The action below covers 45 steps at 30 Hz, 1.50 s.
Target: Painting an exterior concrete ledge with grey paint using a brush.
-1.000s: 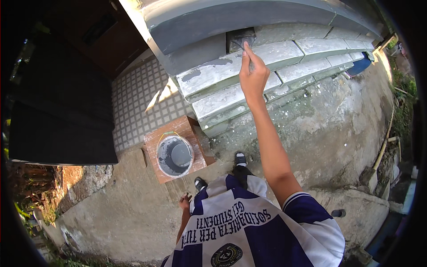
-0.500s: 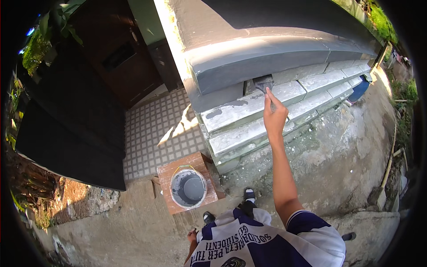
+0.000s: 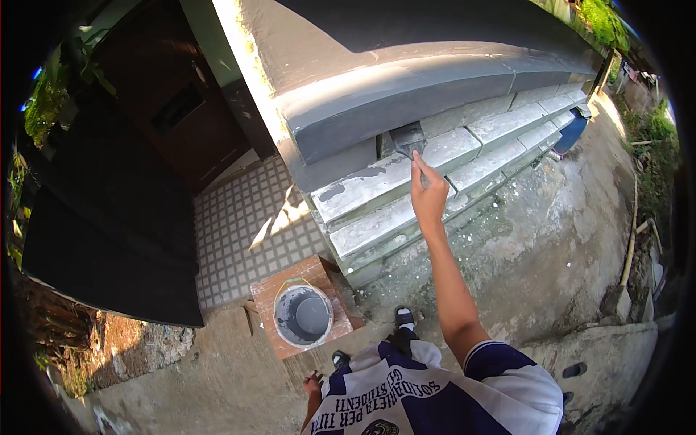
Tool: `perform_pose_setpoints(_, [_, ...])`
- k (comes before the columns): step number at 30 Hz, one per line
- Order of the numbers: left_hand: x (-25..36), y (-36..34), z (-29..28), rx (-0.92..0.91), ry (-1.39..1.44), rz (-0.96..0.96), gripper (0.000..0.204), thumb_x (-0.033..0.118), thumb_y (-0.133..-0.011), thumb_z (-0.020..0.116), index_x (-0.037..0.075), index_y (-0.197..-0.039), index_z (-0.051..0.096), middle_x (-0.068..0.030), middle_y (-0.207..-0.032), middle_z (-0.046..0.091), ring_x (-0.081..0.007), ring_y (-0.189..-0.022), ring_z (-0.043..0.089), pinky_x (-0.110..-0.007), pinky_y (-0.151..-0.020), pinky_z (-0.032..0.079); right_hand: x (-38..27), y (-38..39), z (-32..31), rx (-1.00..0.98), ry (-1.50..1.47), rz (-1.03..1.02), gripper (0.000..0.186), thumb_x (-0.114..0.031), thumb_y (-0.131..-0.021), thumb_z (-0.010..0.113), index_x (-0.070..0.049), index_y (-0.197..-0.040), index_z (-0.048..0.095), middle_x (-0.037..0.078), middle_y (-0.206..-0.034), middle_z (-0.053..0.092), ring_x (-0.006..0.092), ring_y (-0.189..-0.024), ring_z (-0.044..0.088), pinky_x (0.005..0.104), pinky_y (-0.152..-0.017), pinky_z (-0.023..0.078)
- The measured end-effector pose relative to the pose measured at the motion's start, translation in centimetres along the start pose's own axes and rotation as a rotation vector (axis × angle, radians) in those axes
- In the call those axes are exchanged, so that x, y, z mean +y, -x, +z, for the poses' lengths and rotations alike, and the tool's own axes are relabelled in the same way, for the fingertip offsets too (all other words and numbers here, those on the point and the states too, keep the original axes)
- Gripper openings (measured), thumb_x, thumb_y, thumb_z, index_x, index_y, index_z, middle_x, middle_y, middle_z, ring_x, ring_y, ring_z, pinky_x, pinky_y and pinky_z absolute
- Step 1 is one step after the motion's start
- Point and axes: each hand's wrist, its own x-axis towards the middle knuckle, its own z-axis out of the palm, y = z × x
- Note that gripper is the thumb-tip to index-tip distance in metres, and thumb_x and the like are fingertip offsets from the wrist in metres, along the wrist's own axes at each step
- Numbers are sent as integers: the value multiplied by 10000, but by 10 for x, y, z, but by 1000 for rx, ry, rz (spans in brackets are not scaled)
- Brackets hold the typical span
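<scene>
My right hand [image 3: 429, 190] is closed around the handle of a paintbrush [image 3: 410, 147], its arm stretched out toward the wall. The dark grey brush head meets the short upright face under the overhanging grey ledge [image 3: 362, 123]. Dark grey paint covers that face to the left, while the blocks to the right are pale. Below it, the upper whitish step [image 3: 362, 188] carries dark paint smears. Down beside my body, my left hand [image 3: 313, 382] has curled fingers; whatever they hold, if anything, is too small to make out.
A bucket of grey paint [image 3: 304, 316] with a yellow wire handle stands on a brown wooden stool [image 3: 265, 291] near my feet. Patterned tiles [image 3: 232, 232] lead to a dark door [image 3: 163, 94]. A blue barrel [image 3: 571, 134] stands past the steps' far end.
My view has shifted, so the wall, the steps and my right hand sit farther left in the picture. The brush stays at nearly the same part of the wall.
</scene>
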Motion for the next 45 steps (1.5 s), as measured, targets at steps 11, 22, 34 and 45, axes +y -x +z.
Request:
perform_pose_setpoints(11, [-25, 1, 9, 26, 53, 98, 90, 75, -817, 582, -5, -858, 594, -106, -855, 616, -274, -763, 643, -368, -598, 552, 40, 9, -7, -233, 101, 95, 207, -95, -809, 601, -35, -995, 669, 189, -872, 652, 317, -800, 646, 335, -694, 493])
perform_pose_setpoints(22, [15, 25, 60, -5, -31, -62, 148, 145, -853, 562, 61, -967, 607, -62, -920, 638, -229, -812, 656, -313, -587, 488, 55, 2, -5, -278, 15, 124, 206, -69, -813, 598, -4, -1000, 657, 182, -952, 651, 297, -886, 645, 317, -774, 491])
perform_pose_setpoints(34, [-5, 19, 53, -63, -119, -40, 132, 118, -864, 544, 63, -976, 587, -71, -979, 639, -234, -836, 654, -331, -619, 488, 50, 6, -4, -272, 72, 43, 204, -69, -814, 583, -35, -997, 667, 189, -875, 648, 326, -775, 636, 351, -680, 489])
perform_pose_setpoints(45, [4, 21, 37, -15, -112, -22, 124, 91, -845, 536, 72, -957, 586, -56, -943, 636, -215, -817, 649, -325, -628, 484, 29, -5, 1, -158, -138, 87, 196, -115, -818, 601, -28, -980, 672, 193, -889, 651, 330, -815, 640, 324, -728, 489])
